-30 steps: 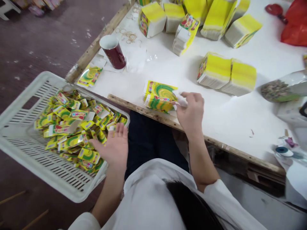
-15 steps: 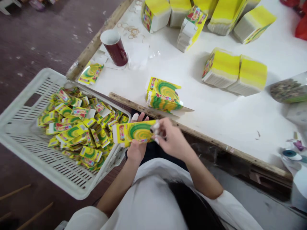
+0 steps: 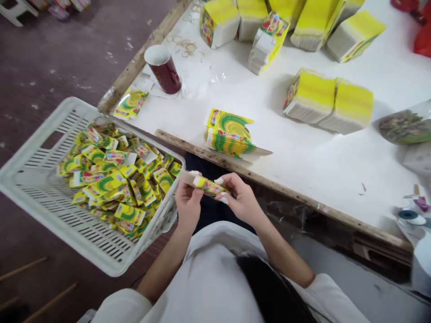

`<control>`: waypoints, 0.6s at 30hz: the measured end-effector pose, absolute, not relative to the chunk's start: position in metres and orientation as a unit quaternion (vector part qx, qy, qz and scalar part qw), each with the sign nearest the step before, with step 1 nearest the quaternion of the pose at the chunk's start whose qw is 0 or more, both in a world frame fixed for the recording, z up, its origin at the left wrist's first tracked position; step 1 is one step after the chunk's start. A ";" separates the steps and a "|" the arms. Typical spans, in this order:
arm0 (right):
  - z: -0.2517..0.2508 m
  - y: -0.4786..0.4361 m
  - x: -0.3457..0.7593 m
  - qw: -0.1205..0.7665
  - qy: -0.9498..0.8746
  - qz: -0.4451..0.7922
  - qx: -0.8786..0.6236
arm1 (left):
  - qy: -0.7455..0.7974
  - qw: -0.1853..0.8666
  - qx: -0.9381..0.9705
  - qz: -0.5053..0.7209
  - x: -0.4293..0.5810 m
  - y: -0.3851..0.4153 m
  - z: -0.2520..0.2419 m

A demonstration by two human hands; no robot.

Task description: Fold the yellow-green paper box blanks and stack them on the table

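A small yellow and green carton (image 3: 209, 184) is pinched between both hands, just off the table's front edge. My left hand (image 3: 188, 199) grips its left end, where a pale flap sticks out. At the other end my right hand (image 3: 240, 197) holds the carton with thumb and fingers; white wrappings cover some fingertips. Beyond the hands, a stack of flat cartons (image 3: 229, 132) lies at the table edge. Left of my hands stands a white plastic basket (image 3: 43, 211) holding many small yellow cartons (image 3: 104, 184).
A maroon mug (image 3: 164, 72) stands on the white table (image 3: 269, 152), with rubber bands (image 3: 185, 46) behind it. Bundles of cartons (image 3: 328, 101) sit farther back. A clear bag (image 3: 406, 125) lies at the right. The wooden table edge (image 3: 286, 193) runs in front of me.
The carton has gone from flat and broad to a narrow boxed shape seen on its side, with a flap at the left. My left hand has closed around its end.
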State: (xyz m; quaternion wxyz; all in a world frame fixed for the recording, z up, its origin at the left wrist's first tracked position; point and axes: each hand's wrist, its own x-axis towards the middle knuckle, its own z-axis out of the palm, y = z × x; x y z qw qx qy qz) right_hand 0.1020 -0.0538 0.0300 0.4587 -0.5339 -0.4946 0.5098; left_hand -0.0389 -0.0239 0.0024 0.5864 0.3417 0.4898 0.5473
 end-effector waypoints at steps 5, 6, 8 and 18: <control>0.032 -0.058 0.128 0.412 -0.642 0.333 -0.554 | 0.473 0.595 0.408 0.506 -0.071 -0.011 0.004; 0.034 -0.058 0.133 0.397 -0.675 0.297 -0.547 | 0.455 0.608 0.420 0.497 -0.078 -0.005 0.010; 0.037 -0.058 0.138 0.350 -0.738 0.236 -0.527 | 0.425 0.625 0.474 0.451 -0.090 0.006 0.023; 0.026 -0.061 0.101 0.570 -0.450 0.343 -0.595 | 0.484 0.472 0.706 0.212 -0.054 -0.032 0.028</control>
